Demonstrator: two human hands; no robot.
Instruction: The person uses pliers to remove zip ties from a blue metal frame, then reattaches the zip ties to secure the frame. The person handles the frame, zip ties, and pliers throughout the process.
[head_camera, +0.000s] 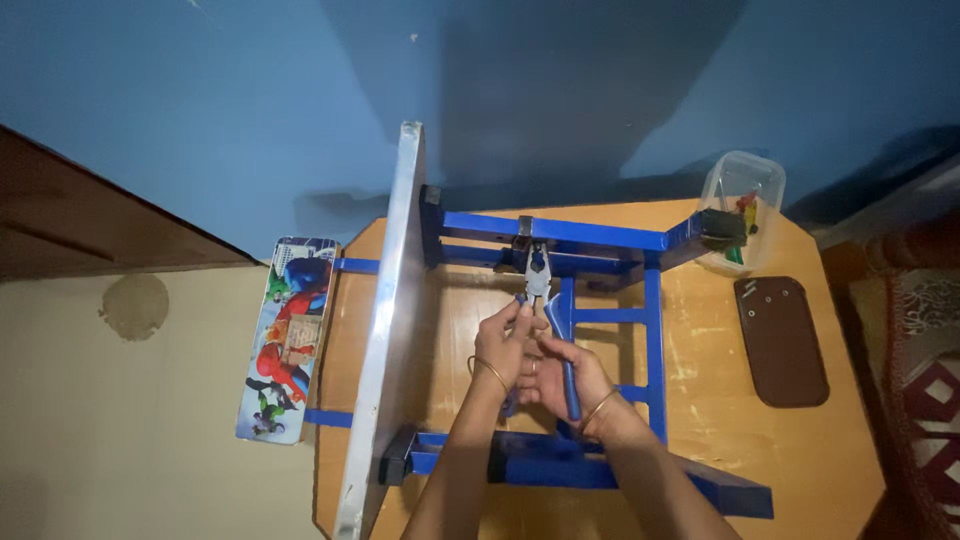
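We see the blue metal frame (600, 240) lying on its side on the wooden table (840, 450), and over it our left hand (503, 345) and right hand (572, 380) are both closed around the blue-handled pliers (540, 285). The plier nose meets the frame's upper bar, with bare tabletop right of the frame toward the brown case (782, 340); what the nose pinches is too small to make out

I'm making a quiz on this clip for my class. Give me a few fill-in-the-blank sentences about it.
1. Both hands hold blue-handled ____.
2. The metal frame is painted ____.
3. The clear tub sits on the table's far ____ corner.
4. The brown case lies ____ on the table.

Missing words: pliers; blue; right; flat.
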